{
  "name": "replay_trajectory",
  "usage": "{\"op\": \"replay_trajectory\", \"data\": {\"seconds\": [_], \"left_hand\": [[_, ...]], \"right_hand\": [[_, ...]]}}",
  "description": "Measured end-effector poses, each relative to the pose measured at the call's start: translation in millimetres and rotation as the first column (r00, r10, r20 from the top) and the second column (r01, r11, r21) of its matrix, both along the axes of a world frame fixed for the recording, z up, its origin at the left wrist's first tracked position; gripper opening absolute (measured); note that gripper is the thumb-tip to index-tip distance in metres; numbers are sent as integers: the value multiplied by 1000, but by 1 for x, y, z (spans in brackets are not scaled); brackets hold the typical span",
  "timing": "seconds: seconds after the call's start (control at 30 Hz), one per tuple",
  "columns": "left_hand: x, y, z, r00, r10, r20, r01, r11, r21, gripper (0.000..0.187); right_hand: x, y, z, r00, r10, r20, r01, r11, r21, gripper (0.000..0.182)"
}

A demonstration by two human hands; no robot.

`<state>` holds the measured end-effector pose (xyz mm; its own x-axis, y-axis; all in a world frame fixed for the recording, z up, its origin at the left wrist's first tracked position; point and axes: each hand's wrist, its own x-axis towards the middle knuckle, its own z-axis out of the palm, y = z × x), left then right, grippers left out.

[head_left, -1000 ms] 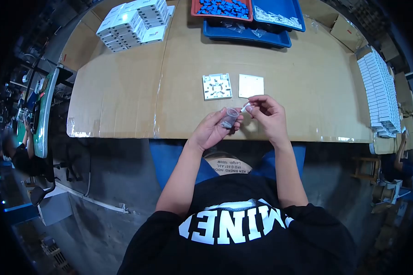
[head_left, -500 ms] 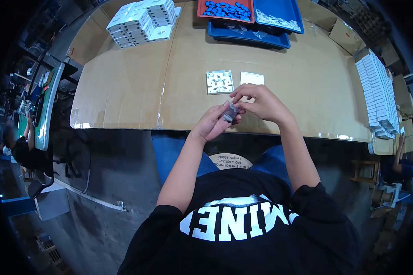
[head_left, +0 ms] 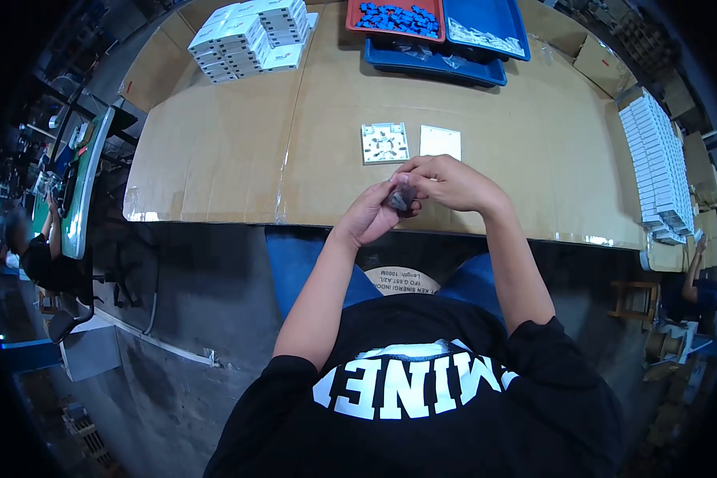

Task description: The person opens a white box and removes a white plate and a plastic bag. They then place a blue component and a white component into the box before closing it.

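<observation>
Both hands meet just above the table's front edge around a small clear plastic bag (head_left: 401, 197) with dark or grey contents I cannot make out. My left hand (head_left: 368, 217) is closed on the bag from below, its thumb along one side. Fingers of my right hand (head_left: 454, 182) pinch at the bag's upper end. Beyond the hands lies an open white square box base (head_left: 384, 144) with moulded clips inside. Beside it on the right is a flat white cover (head_left: 440, 142), its near edge close to my right hand.
Stacked white boxes (head_left: 251, 40) stand at the back left. A red tray (head_left: 398, 17) of blue parts and a blue tray (head_left: 486, 28) of white parts rest over another blue tray (head_left: 434, 65). More white boxes (head_left: 653, 163) line the right. Other people sit at both sides.
My right hand has come in closer, its fingers now gathered onto the top of the bag. The left hand stays nearly where it was.
</observation>
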<state>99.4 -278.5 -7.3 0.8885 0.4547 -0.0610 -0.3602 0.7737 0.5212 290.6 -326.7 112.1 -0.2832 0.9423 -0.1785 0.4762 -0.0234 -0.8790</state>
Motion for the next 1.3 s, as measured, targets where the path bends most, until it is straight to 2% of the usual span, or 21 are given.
{"op": "replay_trajectory", "data": {"seconds": [0.07, 0.2, 0.27, 0.3, 0.37, 0.4, 0.43, 0.5, 0.6, 0.67, 0.7, 0.8, 0.83, 0.87, 0.93, 0.97, 1.03, 1.1, 1.17, 1.3], "left_hand": [[0, 0, -2, 1000, -2, -5, 2, 1000, 8, 41], [0, -2, -6, 999, 46, -4, -46, 999, 6, 40], [-1, -3, -6, 998, 54, 24, -54, 998, -16, 40], [-1, -3, -7, 999, 49, 25, -48, 999, -26, 39], [1, -1, -6, 999, 19, 43, -18, 1000, -21, 39], [0, -2, -8, 999, 35, -21, -35, 999, 9, 39], [0, -2, -7, 995, 55, -85, -52, 998, 42, 40], [1, 0, -5, 997, 39, -59, -37, 999, 39, 40], [4, -1, -3, 998, 44, -46, -44, 999, 9, 43], [1, 0, -9, 997, 38, -73, -38, 999, -6, 47], [-1, 1, -10, 995, 25, -101, -20, 999, 41, 44], [-2, 3, -13, 995, -6, -98, 7, 1000, 14, 44], [-1, 2, -16, 995, 16, -97, -16, 1000, 0, 49], [0, 3, -18, 996, 14, -93, -14, 1000, 5, 49], [2, 4, -8, 996, -77, 51, 83, 990, -117, 54], [2, 4, -6, 993, -92, 75, 101, 987, -127, 58], [5, 5, -3, 991, -95, 89, 107, 986, -128, 58], [5, 6, -2, 990, -100, 96, 114, 982, -153, 60], [5, 7, 1, 990, -108, 90, 121, 980, -159, 61], [8, 9, 1, 987, -138, 83, 152, 971, -183, 63]], "right_hand": [[-1, 4, -15, 990, 98, 104, -94, 995, -40, 31], [-1, 5, -19, 993, 93, 66, -86, 991, -104, 31], [1, 5, -17, 1000, 18, 11, -18, 999, 36, 31], [3, 6, -19, 1000, 12, 18, -13, 999, 41, 31], [5, 7, -22, 994, 107, 10, -107, 994, 4, 34], [0, 6, -19, 995, 94, -33, -99, 980, -175, 38], [-2, 5, -15, 995, 95, -13, -95, 981, -171, 39], [1, 3, -10, 996, 85, 15, -82, 984, -158, 40], [7, 4, -10, 997, 46, -61, -51, 995, -82, 40], [7, 7, -13, 990, 136, -24, -137, 986, -99, 41], [4, 8, -14, 986, 163, -34, -166, 974, -154, 41], [8, 7, -5, 980, 192, -48, -196, 971, -136, 39], [17, 10, -8, 975, 222, -1, -222, 975, 27, 35], [26, 15, -7, 975, 221, 4, -221, 975, 31, 35], [46, 29, -1, 994, 86, -72, -76, 988, 131, 32], [61, 43, -3, 995, 18, -103, -7, 994, 109, 30], [98, 74, -21, 982, -162, -92, 178, 962, 205, 27], [140, 113, -26, 954, -297, -34, 292, 902, 318, 25], [180, 153, -33, 889, -457, -26, 429, 813, 394, 23], [226, 212, -15, 664, -717, 214, 452, 612, 649, 19]]}}
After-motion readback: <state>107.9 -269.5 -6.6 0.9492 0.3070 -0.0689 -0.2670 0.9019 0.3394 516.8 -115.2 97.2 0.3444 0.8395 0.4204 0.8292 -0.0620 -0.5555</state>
